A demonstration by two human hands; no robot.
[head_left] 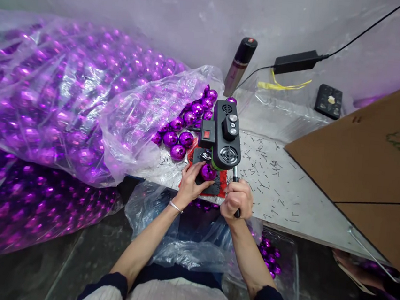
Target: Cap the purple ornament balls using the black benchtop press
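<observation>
A small black bench machine (222,135) with a red switch stands on a red pad at the table's near edge. My left hand (191,183) grips a shiny purple ball (208,172) held under the machine's head. My right hand (236,200) is closed in a fist round the machine's black lever handle (235,176). A loose heap of purple balls (184,129) lies just left of the machine, spilling from a clear plastic bag.
Big clear bags of purple balls (49,102) fill the left side. A cardboard sheet (372,162) covers the right. Small metal bits litter the table top (275,176). A spray can (239,66), a power adapter (295,61) and a black device (328,101) sit at the back. A plastic bag (191,243) with balls hangs at my lap.
</observation>
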